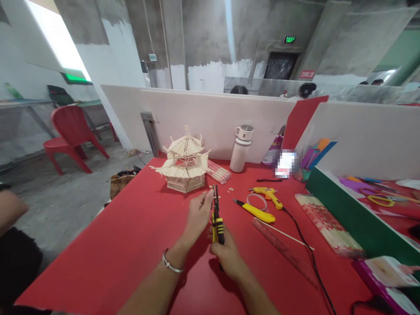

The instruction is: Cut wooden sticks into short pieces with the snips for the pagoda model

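My right hand (228, 253) is wrapped round the yellow-and-black handles of a pair of pliers (217, 225), whose dark jaws point away from me. Beside the jaws, my left hand (198, 214) pinches a short pale wooden stick (218, 197), mostly hidden by fingers and tool. Just beyond my hands stands a pagoda model (186, 164) built of thin wooden sticks, with two roof tiers. Small stick offcuts (231, 189) lie on the red tabletop (131, 245) to its right.
Right of my hands lie a yellow utility knife (259, 213), a glue gun (267, 194) with its black cord, a clear ruler (282, 249) and a long stick (288, 236). Packs of sticks (328, 223), a white flask (240, 151) and a green divider (348, 214) stand farther out.
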Demonstrator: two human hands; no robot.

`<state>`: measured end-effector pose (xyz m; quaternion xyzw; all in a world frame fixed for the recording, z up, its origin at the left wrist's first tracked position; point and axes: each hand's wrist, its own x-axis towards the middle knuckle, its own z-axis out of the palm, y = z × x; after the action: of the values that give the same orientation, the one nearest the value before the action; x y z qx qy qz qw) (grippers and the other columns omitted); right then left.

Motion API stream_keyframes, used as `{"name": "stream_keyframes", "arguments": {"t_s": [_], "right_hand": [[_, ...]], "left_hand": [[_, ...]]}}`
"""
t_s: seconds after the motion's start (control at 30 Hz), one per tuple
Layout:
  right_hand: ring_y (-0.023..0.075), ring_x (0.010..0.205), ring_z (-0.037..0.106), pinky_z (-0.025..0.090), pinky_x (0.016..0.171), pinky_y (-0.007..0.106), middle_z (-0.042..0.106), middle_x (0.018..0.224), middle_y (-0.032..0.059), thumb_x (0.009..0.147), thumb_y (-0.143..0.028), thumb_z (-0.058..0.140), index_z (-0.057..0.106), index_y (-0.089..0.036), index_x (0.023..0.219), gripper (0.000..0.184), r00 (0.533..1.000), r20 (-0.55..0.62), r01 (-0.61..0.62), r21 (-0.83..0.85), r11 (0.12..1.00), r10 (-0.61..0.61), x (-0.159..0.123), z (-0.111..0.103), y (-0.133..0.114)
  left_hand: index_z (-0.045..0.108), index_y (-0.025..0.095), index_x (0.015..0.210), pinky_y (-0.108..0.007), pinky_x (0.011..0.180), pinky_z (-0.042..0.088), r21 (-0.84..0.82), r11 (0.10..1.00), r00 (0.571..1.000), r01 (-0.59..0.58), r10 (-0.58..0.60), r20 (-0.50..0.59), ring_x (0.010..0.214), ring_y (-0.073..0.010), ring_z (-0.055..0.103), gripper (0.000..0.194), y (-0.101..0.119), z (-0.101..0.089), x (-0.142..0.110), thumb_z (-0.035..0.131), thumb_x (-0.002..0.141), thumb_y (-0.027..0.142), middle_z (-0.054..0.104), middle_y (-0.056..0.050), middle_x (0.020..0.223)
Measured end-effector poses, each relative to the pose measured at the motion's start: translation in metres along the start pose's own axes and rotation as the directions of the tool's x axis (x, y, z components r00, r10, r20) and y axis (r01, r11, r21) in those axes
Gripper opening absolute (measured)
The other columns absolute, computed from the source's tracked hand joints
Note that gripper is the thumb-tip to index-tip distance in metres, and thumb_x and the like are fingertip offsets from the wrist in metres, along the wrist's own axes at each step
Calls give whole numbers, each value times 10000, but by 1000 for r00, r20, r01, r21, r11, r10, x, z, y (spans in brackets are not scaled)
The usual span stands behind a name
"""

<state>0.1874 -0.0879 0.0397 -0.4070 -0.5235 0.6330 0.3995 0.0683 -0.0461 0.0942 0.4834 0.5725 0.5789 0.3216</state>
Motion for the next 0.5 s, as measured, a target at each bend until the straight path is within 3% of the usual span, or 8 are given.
{"name": "stream_keyframes", "arguments": {"t_s": [0.17,0.5], "right_hand": [[153,714,453,373,640,270,524,778,-25,558,-168,513,527,-215,852,298,1000,6,26,-6,1000,-26,1,0,3],[153,721,466,363,631,266,571,833,-15,565,-140,537,557,-219,886,330,996,62,-72,45,996,69,-4,0,-5]], "left_hand": [[432,194,630,-236,492,232,-19,1000,1000,9,-9,-8,530,-92,284,501,0,1,0,512,890,615,337,51,563],[434,196,642,-235,508,264,53,998,1000,-27,27,14,521,-93,338,415,-5,-3,2,509,912,502,371,61,551]]}}
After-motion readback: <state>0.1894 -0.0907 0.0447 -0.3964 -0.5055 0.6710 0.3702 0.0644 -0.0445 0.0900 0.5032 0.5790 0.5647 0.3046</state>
